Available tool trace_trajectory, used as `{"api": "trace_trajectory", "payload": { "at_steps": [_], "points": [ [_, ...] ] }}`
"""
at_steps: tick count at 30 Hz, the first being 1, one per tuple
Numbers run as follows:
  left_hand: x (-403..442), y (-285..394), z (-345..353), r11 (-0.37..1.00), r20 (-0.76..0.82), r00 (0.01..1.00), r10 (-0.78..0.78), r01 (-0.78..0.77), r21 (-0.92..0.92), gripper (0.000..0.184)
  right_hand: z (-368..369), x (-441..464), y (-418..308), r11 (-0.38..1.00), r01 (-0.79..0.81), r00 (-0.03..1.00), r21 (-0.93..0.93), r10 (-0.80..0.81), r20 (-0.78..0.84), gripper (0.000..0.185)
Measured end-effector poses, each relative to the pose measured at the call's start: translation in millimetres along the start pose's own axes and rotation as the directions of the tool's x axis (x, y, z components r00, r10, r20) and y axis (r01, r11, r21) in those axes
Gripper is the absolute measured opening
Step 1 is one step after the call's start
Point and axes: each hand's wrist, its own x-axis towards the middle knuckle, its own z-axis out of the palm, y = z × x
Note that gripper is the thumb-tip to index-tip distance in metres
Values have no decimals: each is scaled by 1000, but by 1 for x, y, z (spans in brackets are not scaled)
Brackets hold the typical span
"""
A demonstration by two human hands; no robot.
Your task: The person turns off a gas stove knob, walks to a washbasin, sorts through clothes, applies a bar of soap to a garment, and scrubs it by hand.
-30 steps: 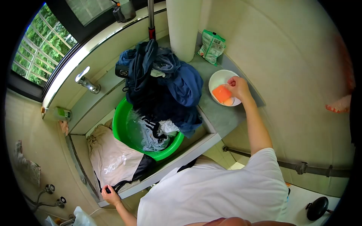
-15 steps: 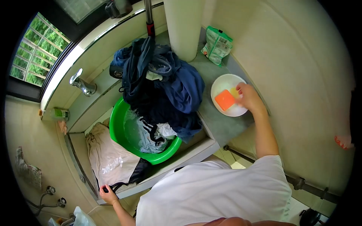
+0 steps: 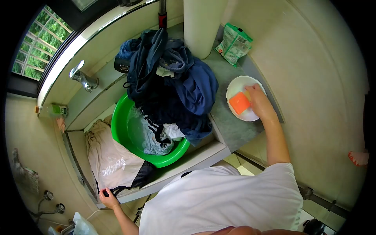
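My right hand reaches into a white bowl, fingers closed around a yellow piece that looks like soap and is mostly hidden. Beside it in the bowl is an orange block, also soap-like. My left hand pinches the dark edge of a beige garment with white lettering, spread in the sink's lower left. Next to the garment, a green basin contains soapy water and light wet cloth.
Dark blue clothes are heaped behind and over the basin. A chrome faucet stands at the left. A green packet leans against the wall beside a thick white pipe. A bottle rests on the left ledge.
My right hand has lowered further into the bowl and its fingers have closed at the yellow piece. My left hand stays at the garment's edge. The view has shifted slightly.
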Motion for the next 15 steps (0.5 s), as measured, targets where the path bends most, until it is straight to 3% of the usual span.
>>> {"api": "trace_trajectory", "payload": {
  "at_steps": [2,4,7,11,13,14,15],
  "points": [
    [0,2,-1,1000,-3,1000,2,-2,-1,23,-1,2,-3,999,-34,999,-3,34,38,25],
    [0,5,-2,1000,-11,1000,-3,3,-9,22,-3,6,2,988,42,993,-150,-25,116,22],
    [-1,8,-4,1000,-27,1000,-1,0,-15,22,2,13,12,972,124,987,-199,-101,123,20],
    [-1,3,-2,999,-27,1000,-8,7,-43,21,1,21,12,957,126,983,-260,-86,160,20],
    [-1,0,0,998,-36,999,28,-30,-58,21,1,26,19,898,234,956,-372,-143,254,13],
    [-1,0,0,998,-36,999,24,-26,-60,21,0,29,17,897,237,956,-374,-146,255,13],
    [-1,1,-1,998,-34,999,10,-12,-58,21,-3,32,13,895,189,939,-404,-45,340,11]
  ]
}}
